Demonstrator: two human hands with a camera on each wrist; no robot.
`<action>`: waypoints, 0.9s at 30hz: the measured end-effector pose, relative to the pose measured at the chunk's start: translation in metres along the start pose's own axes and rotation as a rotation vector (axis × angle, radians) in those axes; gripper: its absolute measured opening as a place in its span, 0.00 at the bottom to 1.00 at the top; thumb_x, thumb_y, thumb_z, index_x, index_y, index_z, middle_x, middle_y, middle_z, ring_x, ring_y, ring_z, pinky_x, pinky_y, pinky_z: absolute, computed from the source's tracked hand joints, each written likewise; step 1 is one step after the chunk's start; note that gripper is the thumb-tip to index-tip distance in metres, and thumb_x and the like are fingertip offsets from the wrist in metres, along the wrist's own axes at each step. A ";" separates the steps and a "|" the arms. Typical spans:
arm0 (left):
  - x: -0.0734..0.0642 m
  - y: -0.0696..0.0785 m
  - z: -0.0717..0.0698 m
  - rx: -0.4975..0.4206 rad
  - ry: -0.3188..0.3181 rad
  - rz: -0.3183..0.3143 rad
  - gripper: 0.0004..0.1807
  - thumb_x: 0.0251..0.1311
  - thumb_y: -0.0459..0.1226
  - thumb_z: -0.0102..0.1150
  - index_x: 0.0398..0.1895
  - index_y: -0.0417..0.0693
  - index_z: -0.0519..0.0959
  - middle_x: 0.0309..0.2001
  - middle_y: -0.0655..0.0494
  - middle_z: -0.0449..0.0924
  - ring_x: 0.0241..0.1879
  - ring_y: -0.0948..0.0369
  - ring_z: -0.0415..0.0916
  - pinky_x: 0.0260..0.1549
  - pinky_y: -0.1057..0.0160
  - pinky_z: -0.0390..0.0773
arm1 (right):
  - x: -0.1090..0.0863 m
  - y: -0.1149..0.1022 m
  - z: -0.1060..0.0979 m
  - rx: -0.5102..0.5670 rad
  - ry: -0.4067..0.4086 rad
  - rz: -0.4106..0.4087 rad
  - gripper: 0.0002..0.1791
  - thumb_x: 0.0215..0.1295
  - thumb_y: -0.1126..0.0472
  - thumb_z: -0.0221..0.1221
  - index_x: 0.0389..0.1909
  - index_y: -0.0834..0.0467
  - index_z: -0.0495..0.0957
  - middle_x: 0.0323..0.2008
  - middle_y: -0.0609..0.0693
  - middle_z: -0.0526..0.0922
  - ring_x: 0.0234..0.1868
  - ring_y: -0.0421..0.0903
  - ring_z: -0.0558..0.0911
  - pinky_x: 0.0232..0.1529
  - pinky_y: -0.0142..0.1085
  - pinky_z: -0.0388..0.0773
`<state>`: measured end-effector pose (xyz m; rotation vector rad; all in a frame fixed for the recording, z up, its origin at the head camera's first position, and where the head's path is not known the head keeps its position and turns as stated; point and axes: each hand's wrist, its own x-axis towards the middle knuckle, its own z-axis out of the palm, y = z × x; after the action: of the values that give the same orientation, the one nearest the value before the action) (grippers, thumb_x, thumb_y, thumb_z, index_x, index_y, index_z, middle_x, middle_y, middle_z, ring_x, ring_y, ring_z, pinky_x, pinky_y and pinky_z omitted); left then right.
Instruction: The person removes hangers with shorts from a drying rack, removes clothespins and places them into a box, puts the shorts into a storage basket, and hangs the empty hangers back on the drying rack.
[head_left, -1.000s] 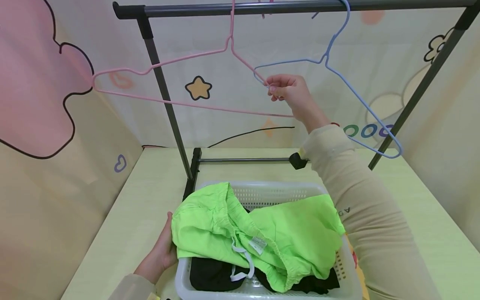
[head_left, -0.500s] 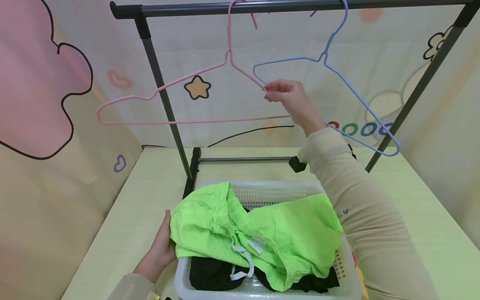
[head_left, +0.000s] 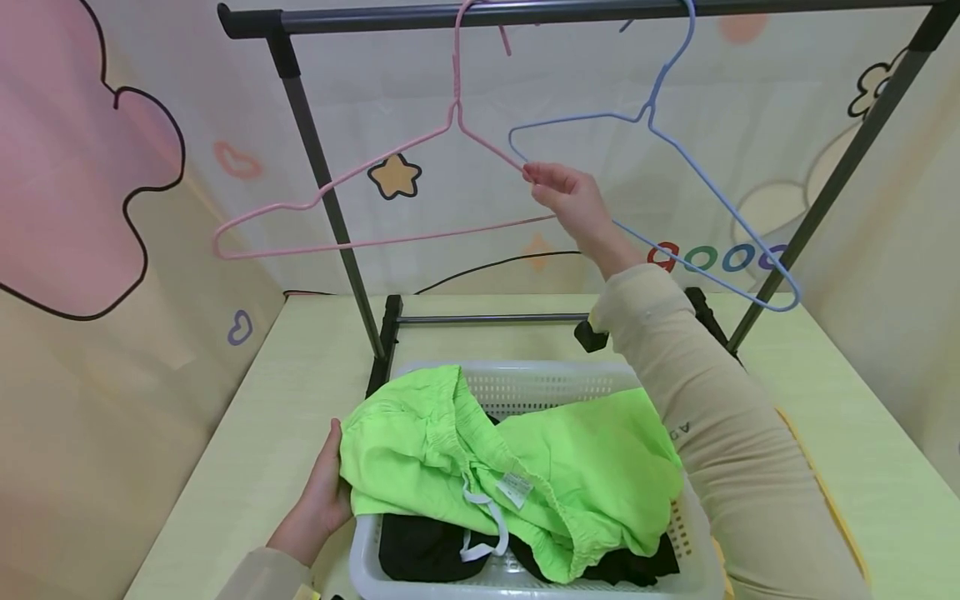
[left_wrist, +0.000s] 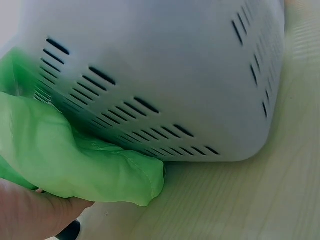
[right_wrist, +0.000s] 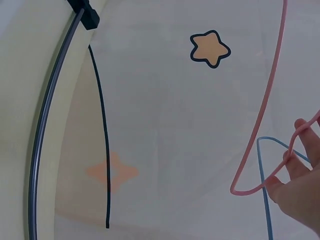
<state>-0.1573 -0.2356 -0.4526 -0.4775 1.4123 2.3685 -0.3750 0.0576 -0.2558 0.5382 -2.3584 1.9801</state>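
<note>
In the head view my right hand (head_left: 573, 208) pinches the right shoulder of a pink hanger (head_left: 457, 79), whose hook goes over the black rail (head_left: 360, 20). The right wrist view shows fingertips (right_wrist: 274, 187) at the pink wire near its bend. Beside it hangs a blue hanger (head_left: 651, 102), partly behind the hand. Low on the left, my left hand (head_left: 322, 492) holds the edge of bright green drawstring shorts (head_left: 600, 467) lying over a white basket (head_left: 558, 371). Its fingers are hidden under the cloth; the thumb side shows in the left wrist view below the shorts (left_wrist: 85, 170).
Black clothing (head_left: 431, 554) lies in the basket under the shorts. The rack's slanted legs (head_left: 333, 192) and low crossbar (head_left: 487, 319) stand behind the basket on the pale wooden table (head_left: 247, 467). A printed backdrop (head_left: 315, 267) stands behind the rack.
The pink hanger's hook came down onto the rail, and its left end dropped and swung right. My right hand moved slightly left and down, still pinching it. The left hand stayed at the shorts.
</note>
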 end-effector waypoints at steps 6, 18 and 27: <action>-0.002 0.000 0.000 0.010 -0.018 0.004 0.32 0.52 0.68 0.26 0.50 0.61 0.60 0.40 0.72 0.69 0.42 0.73 0.67 0.48 0.72 0.64 | -0.001 0.004 0.002 -0.073 -0.011 -0.007 0.25 0.63 0.65 0.47 0.63 0.54 0.60 0.64 0.50 0.61 0.64 0.43 0.57 0.65 0.42 0.51; -0.003 0.000 0.000 0.012 -0.018 0.018 0.31 0.53 0.68 0.25 0.50 0.61 0.61 0.41 0.72 0.68 0.43 0.73 0.66 0.49 0.72 0.63 | -0.004 0.013 0.003 -0.135 0.003 -0.033 0.36 0.61 0.66 0.48 0.68 0.46 0.46 0.69 0.42 0.42 0.69 0.39 0.38 0.67 0.44 0.36; -0.002 0.001 -0.002 0.009 -0.042 0.027 0.31 0.52 0.68 0.25 0.50 0.61 0.61 0.44 0.71 0.67 0.45 0.73 0.65 0.51 0.71 0.62 | -0.015 0.029 0.000 -0.145 -0.029 -0.022 0.36 0.61 0.65 0.49 0.68 0.46 0.46 0.69 0.42 0.42 0.69 0.39 0.40 0.67 0.45 0.40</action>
<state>-0.1564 -0.2379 -0.4515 -0.4063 1.4191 2.3784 -0.3690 0.0651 -0.2865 0.5862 -2.4764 1.7860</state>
